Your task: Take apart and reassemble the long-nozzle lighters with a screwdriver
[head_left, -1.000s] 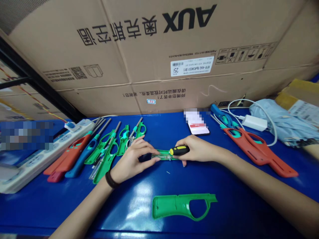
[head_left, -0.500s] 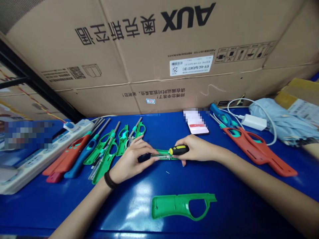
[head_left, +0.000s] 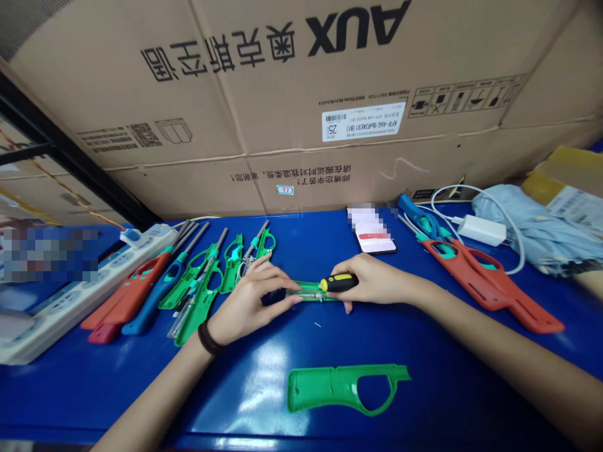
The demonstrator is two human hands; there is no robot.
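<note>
My left hand [head_left: 257, 292] pinches the left end of an opened green lighter half [head_left: 309, 286] between thumb and fingers. A clear part with a thin metal piece [head_left: 308, 295] lies in that half. In my right hand [head_left: 372, 280] is a screwdriver [head_left: 342, 282] with a black and yellow handle; its shaft is not visible. The right fingers also steady the right end of the lighter half, partly hiding it. Nearer to me, a separate green casing half [head_left: 325, 389] lies inner side up on the blue table [head_left: 443, 389].
Several green lighter parts [head_left: 200, 307], a blue lighter [head_left: 155, 301] and red lighters [head_left: 125, 289] lie left, beside a power strip [head_left: 98, 282]. At right are more red lighters [head_left: 490, 282], a phone [head_left: 374, 232] and a white charger [head_left: 480, 230]. A large carton [head_left: 198, 150] stands behind.
Both hands keep almost the same place and grip. Slightly more green shows above the clear part in the held lighter half. The view has shifted very slightly.
</note>
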